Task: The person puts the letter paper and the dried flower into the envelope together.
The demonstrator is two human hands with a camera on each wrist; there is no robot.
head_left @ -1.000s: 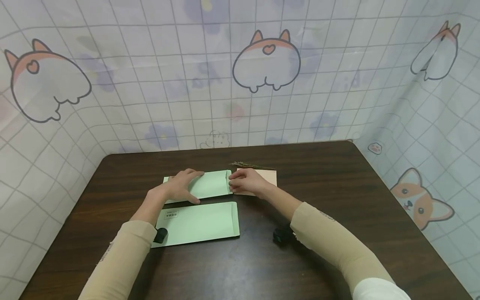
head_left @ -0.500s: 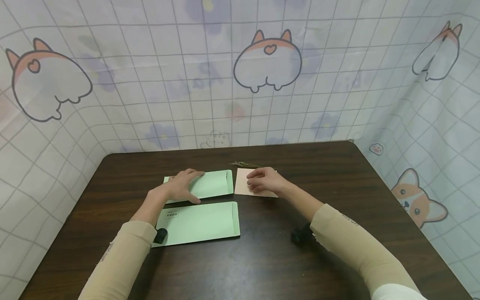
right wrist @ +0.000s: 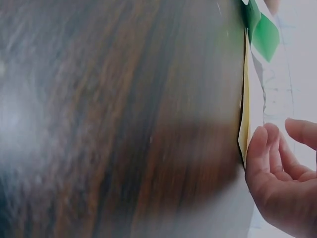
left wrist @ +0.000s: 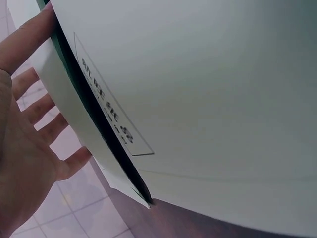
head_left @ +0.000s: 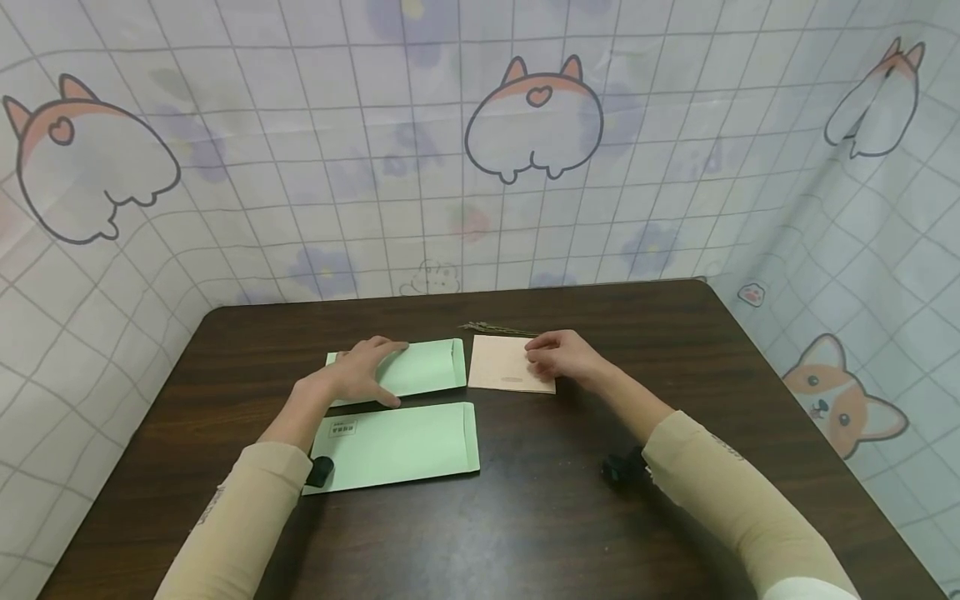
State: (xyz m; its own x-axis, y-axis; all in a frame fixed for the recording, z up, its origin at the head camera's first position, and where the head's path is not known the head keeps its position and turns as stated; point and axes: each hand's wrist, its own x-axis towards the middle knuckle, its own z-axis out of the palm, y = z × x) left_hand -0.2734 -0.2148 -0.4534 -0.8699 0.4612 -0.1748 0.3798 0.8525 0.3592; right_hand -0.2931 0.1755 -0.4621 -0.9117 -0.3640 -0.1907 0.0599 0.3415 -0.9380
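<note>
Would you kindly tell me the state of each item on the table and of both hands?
Near green envelope: lying, printed box upward
Far green envelope: lying, partly covered
Pale pink card: lying, right end partly covered
Dried sprig: lying behind the card
Left hand: spread over the far envelope
Right hand: bent at the card's right end, contact unclear

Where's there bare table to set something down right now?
Bare table lies between the sleeves, in front of the nearer green envelope, and right of the right hand, out to the table's edge. It's crowded toward the back middle: left hand, farther green envelope, pale card, thin sprig.
</note>
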